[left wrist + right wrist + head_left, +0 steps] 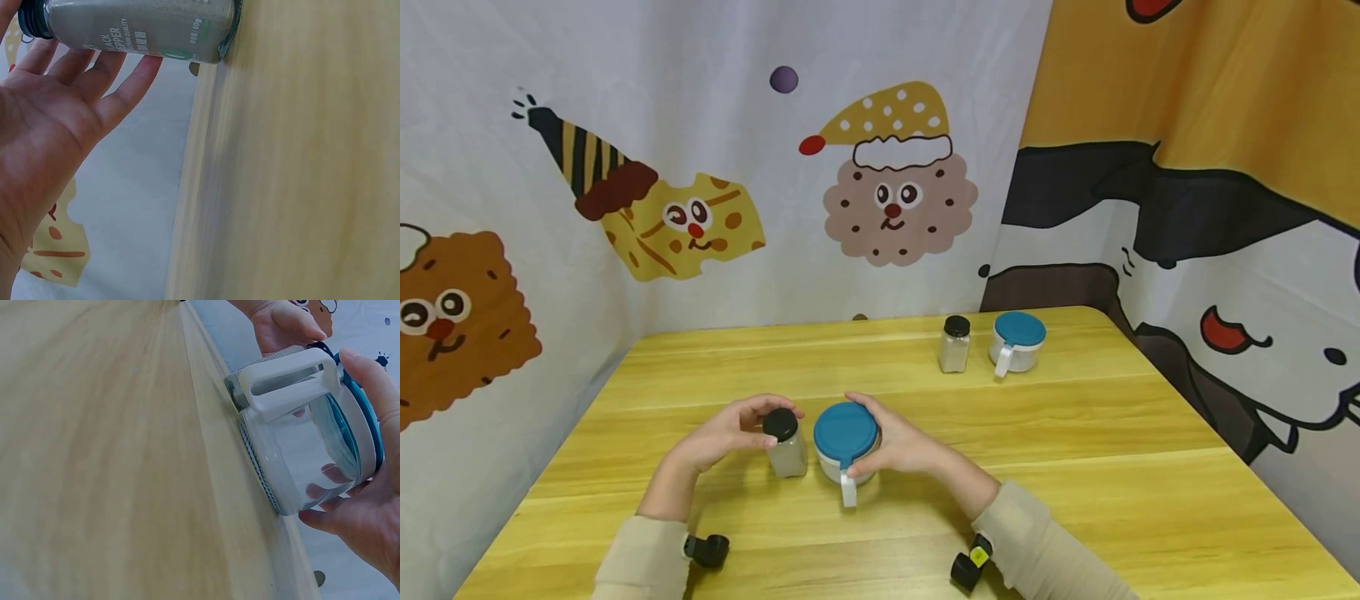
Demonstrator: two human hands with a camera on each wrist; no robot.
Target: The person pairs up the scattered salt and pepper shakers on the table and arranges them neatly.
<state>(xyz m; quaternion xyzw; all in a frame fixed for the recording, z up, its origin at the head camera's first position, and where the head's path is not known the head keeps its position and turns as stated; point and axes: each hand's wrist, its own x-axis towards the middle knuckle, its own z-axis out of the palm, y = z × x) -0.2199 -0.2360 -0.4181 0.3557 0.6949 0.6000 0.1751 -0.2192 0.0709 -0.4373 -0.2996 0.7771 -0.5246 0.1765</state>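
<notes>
My left hand holds a pepper bottle with a black cap, thumb and fingers around its upper part. The bottle stands upright on the wooden table. In the left wrist view its label reads black pepper. Just to the right, my right hand grips a clear seasoning jar from its right side. This jar has a blue lid and a white handle that points toward me. Bottle and jar stand side by side with a narrow gap in the head view.
Toward the back right stand a second black-capped bottle and, beside it, another blue-lidded jar with a white handle. A printed cartoon curtain hangs behind the table's far edge.
</notes>
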